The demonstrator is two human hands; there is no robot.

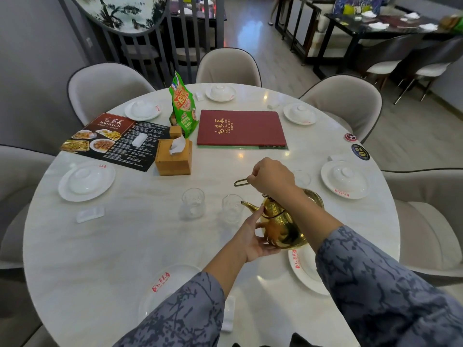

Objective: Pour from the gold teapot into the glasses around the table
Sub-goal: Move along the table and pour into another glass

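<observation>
The gold teapot (283, 226) hangs above the round white table (125, 246), tilted with its spout toward a clear glass (231, 209). My right hand (271, 177) is closed on the pot's wire handle from above. Cupped under the pot's left side, my left hand (253, 240) steadies its belly. The spout tip sits at that glass's rim. A second clear glass (193, 202) stands to its left. A third glass (302, 179) shows partly behind my right hand. Whether liquid flows is not visible.
White plates with upturned bowls (86, 180) (345, 180) ring the table. A wooden tissue box (174, 156), green snack bag (183, 106), red menu folder (240, 128) and a photo menu (112, 140) lie in the middle. Beige chairs (229, 66) surround it.
</observation>
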